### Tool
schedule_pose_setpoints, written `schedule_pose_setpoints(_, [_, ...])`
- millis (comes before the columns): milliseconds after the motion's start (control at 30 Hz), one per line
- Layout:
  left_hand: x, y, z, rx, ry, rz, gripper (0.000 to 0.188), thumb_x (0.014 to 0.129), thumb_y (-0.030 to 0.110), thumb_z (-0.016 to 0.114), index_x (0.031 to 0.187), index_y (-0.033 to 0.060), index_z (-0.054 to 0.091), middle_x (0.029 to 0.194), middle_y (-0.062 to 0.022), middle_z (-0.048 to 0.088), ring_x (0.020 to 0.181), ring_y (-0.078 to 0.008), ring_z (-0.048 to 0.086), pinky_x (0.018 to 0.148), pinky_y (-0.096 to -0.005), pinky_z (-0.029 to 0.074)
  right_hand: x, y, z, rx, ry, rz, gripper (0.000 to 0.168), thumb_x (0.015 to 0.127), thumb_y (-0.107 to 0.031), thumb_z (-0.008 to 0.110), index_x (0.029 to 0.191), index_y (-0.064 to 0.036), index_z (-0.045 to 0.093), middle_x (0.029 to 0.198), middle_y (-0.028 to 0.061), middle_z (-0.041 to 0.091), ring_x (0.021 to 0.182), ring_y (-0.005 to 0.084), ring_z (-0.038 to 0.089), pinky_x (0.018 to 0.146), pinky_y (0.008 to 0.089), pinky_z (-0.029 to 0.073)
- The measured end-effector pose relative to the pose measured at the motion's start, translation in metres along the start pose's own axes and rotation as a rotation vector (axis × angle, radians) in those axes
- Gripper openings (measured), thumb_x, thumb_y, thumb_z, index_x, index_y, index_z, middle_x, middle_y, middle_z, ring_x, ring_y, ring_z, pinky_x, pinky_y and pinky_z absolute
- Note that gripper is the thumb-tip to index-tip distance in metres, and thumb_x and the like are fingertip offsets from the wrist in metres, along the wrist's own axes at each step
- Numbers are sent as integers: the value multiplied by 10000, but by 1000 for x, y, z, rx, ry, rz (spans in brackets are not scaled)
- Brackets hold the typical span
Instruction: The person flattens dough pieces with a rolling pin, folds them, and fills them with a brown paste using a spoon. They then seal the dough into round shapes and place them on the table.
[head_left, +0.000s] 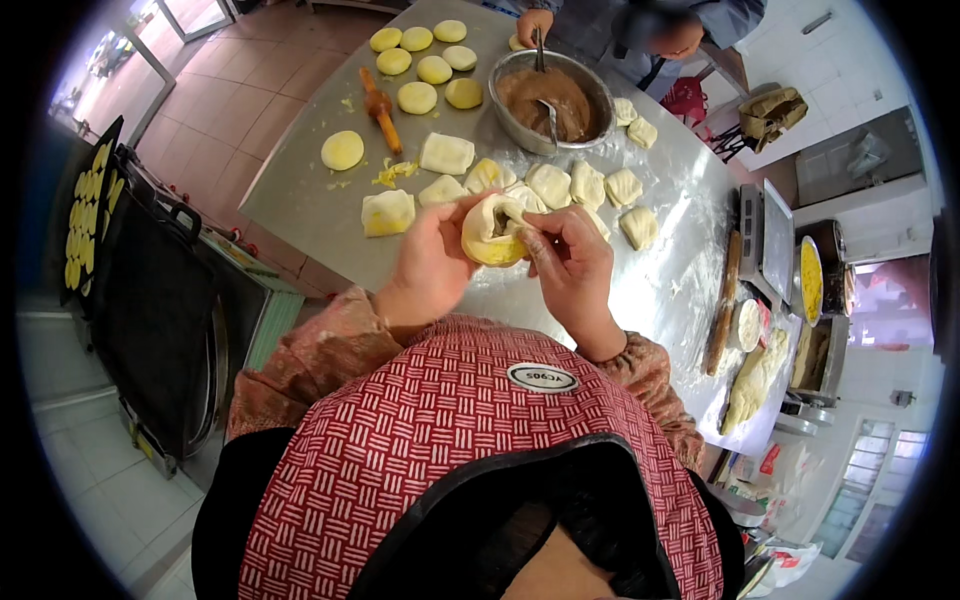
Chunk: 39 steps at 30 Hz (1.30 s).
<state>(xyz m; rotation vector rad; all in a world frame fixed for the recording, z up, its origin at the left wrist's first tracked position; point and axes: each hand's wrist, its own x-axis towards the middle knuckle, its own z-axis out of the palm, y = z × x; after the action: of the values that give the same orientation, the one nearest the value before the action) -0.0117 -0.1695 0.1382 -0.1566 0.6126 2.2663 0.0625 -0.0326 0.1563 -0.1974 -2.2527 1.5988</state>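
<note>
A yellow-and-white dough piece (487, 236), cupped around a brown filling, is held above the steel table (322, 202). My left hand (429, 259) supports it from the left side. With thumb and fingers, my right hand (566, 259) pinches its rim, which is gathered into folds around an opening. Just beyond my hands lie several pale dough pieces (549, 186), some partly hidden by my fingers. Farther off stands a steel bowl (499, 120) of brown filling (525, 86) with a spoon (551, 120) in it.
Several round yellow dough discs (417, 97) and a wooden rolling pin (380, 111) lie at the far left. A co-worker's hand (535, 26) grips a utensil in the bowl. Rightward are a long rolling pin (724, 304), a scale (766, 240) and a dough slab (756, 379). A black griddle (150, 292) stands left.
</note>
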Motion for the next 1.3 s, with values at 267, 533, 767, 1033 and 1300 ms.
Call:
schedule_pose_setpoints(267, [-1, -4, -6, 137, -118, -154, 365, 899, 299, 465, 1185, 72, 453, 1056, -82, 560, 935, -197, 575, 748, -413, 506, 4, 6, -5, -48, -180, 121, 275, 732, -93, 716, 949, -18, 563, 1022, 93, 524, 728, 119, 569, 565, 241, 455])
schedule_pose_setpoints(533, [-8, -7, -8, 255, -334, -333, 451, 837, 83, 582, 1241, 84, 383, 1123, -49, 496, 997, -154, 533, 831, -290, 461, 16, 5, -13, -28, -450, -261, 707, 616, -142, 809, 1216, -76, 441, 1212, 102, 485, 1221, 234, 412, 981, 368, 348])
schedule_pose_setpoints(767, [-11, 0, 3, 336, -194, -228, 386, 862, 114, 553, 1213, 43, 411, 1049, -37, 515, 922, -127, 536, 760, -252, 464, 9, 2, -7, 152, -353, -148, 659, 640, -101, 773, 1231, -47, 486, 1230, 138, 512, 1243, 255, 398, 1020, 357, 316])
schedule_pose_setpoints(1033, [-9, -1, -14, 1064, -444, 248, 416, 828, 82, 569, 1212, 31, 417, 1016, -38, 513, 876, -110, 526, 725, -234, 452, 5, 5, 0, -239, -388, -391, 577, 625, -82, 739, 1160, -49, 526, 1218, 119, 520, 1228, 296, 419, 1059, 437, 238])
schedule_pose_setpoints(1300, [-17, -9, 0, 481, -238, -30, 409, 829, 51, 559, 1215, 22, 430, 1024, -39, 539, 931, -110, 535, 772, -234, 457, 5, -1, 1, -69, -289, -376, 490, 641, -109, 737, 1094, -37, 565, 1173, 104, 551, 1176, 276, 456, 1056, 488, 218])
